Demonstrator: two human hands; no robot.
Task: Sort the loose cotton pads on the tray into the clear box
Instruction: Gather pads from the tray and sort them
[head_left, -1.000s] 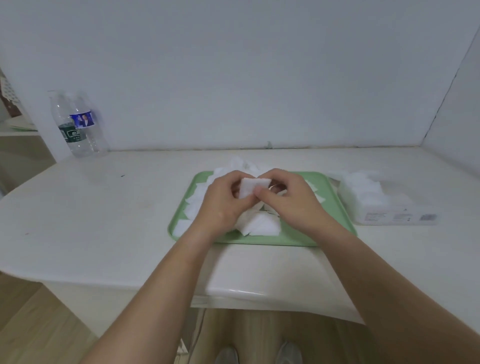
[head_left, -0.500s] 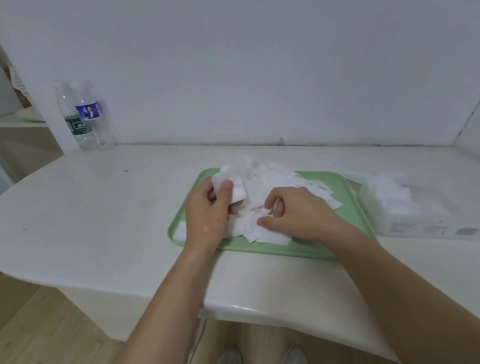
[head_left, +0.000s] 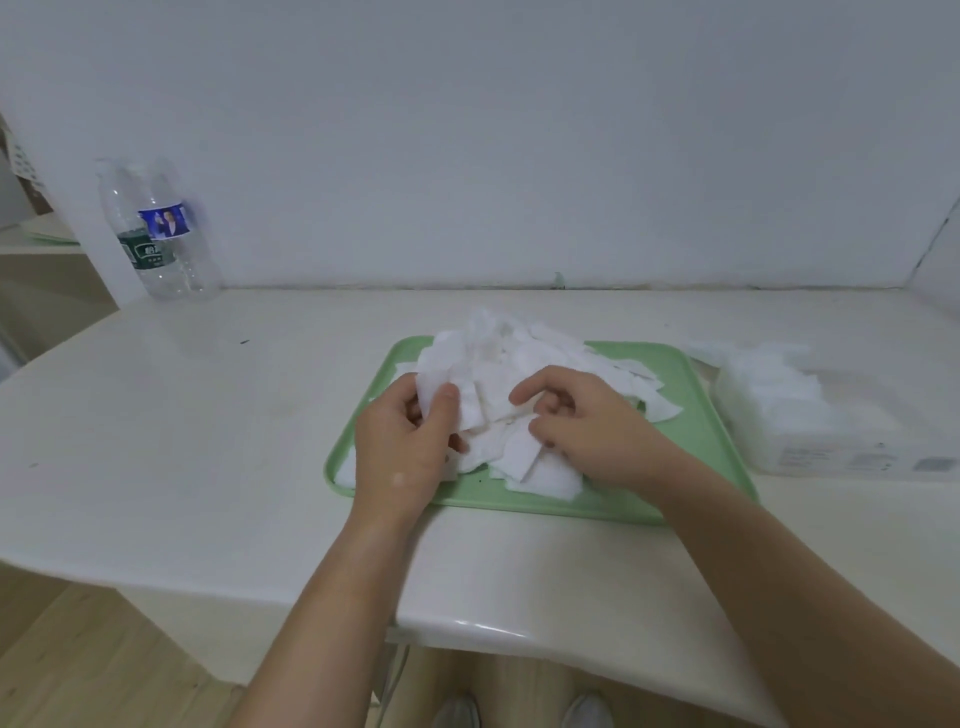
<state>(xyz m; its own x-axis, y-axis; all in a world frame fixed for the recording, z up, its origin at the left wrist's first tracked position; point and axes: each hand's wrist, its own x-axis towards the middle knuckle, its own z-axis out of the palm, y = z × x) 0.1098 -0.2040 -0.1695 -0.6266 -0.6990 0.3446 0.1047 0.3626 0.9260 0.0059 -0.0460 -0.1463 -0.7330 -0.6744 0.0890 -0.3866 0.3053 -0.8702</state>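
Cotton pads (head_left: 524, 358) cover tray (head_left: 698, 415); left hand (head_left: 405, 447) grips some.

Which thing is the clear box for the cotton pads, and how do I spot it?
Find the white table, then the green tray in its middle. Right beside the tray's right edge sits the clear box. Unlike the tall water bottles at the far left, it is low, see-through and stuffed with white cotton pads.
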